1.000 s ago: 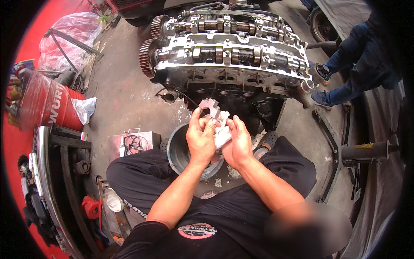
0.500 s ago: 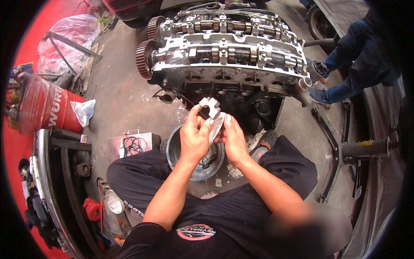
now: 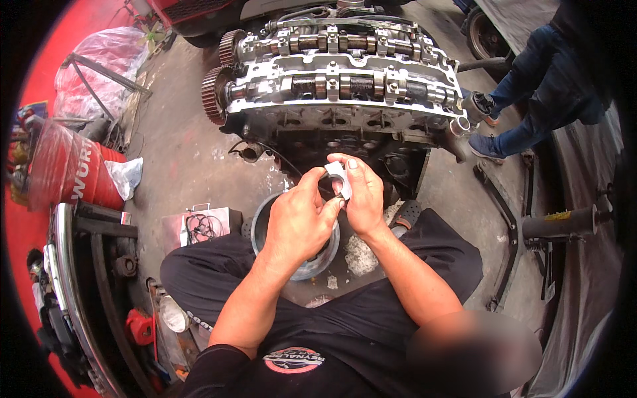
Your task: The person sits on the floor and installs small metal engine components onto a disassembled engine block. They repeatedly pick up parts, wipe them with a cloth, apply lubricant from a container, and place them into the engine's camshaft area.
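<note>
A small silvery camshaft bearing cap (image 3: 336,171) with a half-round cutout is pinched between the fingers of both hands, above a grey basin (image 3: 261,233). My left hand (image 3: 297,222) grips its left side, fingertips and thumb closed. On the other side my right hand (image 3: 365,199) curls its fingers round the cap. Whether a pale strip is still in the right fingers cannot be made out. Just beyond stands an engine (image 3: 345,113) with its camshafts (image 3: 358,86) exposed and several similar caps bolted over them. Two toothed pulleys (image 3: 213,94) sit at its left end.
Left of the basin lies a box (image 3: 232,219) with black cable on it. A red drum (image 3: 99,176) and a metal-edged bench (image 3: 64,232) stand farther left. To the right are a black steel stand (image 3: 561,225) and another person's legs (image 3: 531,126).
The cap has turned and moved slightly right, between both hands. My left hand has rolled over, its back now up. The pale strip seen at my right fingers no longer shows clearly.
</note>
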### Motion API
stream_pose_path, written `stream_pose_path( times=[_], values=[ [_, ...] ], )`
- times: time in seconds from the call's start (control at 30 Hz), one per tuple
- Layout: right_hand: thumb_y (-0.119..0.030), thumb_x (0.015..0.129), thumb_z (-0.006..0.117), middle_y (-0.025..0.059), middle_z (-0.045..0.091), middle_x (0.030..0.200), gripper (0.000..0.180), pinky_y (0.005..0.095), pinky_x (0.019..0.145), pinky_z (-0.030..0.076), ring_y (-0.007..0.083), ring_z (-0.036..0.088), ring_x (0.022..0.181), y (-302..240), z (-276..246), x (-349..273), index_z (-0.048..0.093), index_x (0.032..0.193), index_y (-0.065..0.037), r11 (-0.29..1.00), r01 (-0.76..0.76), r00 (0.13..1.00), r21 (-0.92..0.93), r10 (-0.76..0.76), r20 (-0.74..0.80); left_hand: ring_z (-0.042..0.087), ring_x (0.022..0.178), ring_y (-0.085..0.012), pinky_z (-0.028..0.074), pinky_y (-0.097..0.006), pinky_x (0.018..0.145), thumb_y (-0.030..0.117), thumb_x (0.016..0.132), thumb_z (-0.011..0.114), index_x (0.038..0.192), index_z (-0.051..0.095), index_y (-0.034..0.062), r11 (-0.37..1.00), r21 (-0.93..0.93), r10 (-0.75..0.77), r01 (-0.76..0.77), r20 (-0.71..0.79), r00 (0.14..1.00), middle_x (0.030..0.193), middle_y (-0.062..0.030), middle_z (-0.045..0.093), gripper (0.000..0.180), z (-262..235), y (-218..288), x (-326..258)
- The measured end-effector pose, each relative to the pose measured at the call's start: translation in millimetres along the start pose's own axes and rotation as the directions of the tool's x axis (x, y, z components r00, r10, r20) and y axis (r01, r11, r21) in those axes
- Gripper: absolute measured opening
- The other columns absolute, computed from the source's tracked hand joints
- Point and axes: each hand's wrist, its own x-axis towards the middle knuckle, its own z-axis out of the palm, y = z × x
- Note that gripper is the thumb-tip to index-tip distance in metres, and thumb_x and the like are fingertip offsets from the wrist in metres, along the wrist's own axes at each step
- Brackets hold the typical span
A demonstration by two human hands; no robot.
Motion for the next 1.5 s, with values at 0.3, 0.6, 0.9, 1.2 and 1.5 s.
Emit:
stream_pose_path(
  times=[0.3,0.6,0.9,1.2,1.5],
  values=[
    [-0.035,0.110,0.042,0.0018,0.054,0.067,0.043,0.0255,0.048,0.040,0.0083,0.039,0.048,2,-15,3,0.064,0.118,0.001,0.883,-0.229,0.947,0.409,0.299,-0.115,0.061,0.076,-0.0168,0.053,-0.033,0.081,0.001,0.095,0.063,0.120,0.065,-0.0054,0.505,-0.863,-0.226,-0.001,-0.132,0.965,0.082,-0.0076,0.065,0.025,-20,-28,19],
    [-0.039,0.110,0.045,0.0016,0.060,0.075,0.045,0.0217,0.047,0.034,0.0064,0.045,0.058,-24,0,-2,0.066,0.117,0.000,0.842,-0.191,0.936,0.505,0.312,-0.165,0.068,0.093,-0.0174,0.053,-0.033,0.091,-0.002,0.093,0.065,0.121,0.061,-0.0053,0.611,-0.791,-0.190,0.016,-0.127,0.973,0.095,-0.0098,0.070,0.028,20,-32,8],
    [-0.037,0.111,0.043,0.0009,0.059,0.073,0.043,0.0227,0.050,0.032,0.0071,0.044,0.056,-26,-6,-4,0.068,0.117,-0.002,0.901,-0.146,0.973,0.409,0.205,-0.105,0.068,0.096,-0.0182,0.053,-0.033,0.092,-0.002,0.089,0.069,0.134,0.054,-0.0021,0.566,-0.822,-0.098,-0.060,-0.140,0.985,0.102,-0.0106,0.070,0.048,29,-40,12],
    [-0.036,0.111,0.040,0.0032,0.050,0.067,0.044,0.0241,0.047,0.026,0.0083,0.032,0.051,-70,-3,0,0.064,0.121,0.000,0.817,-0.085,0.989,0.570,0.140,-0.054,0.063,0.112,-0.0200,0.054,-0.033,0.093,0.008,0.079,0.088,0.150,0.045,-0.0002,0.703,-0.695,0.081,0.151,0.289,0.954,0.133,-0.0154,0.063,0.083,60,-66,-6],
    [-0.036,0.111,0.044,0.0029,0.057,0.075,0.042,0.0225,0.050,0.032,0.0088,0.043,0.058,-70,-29,12,0.064,0.120,-0.001,0.883,0.112,0.953,0.456,0.035,-0.302,0.071,0.094,-0.0230,0.055,-0.035,0.088,0.011,0.094,0.061,0.106,0.071,-0.0047,0.404,-0.881,-0.160,0.246,0.196,0.967,0.101,-0.0122,0.074,0.023,35,-97,-11]
  ],
)
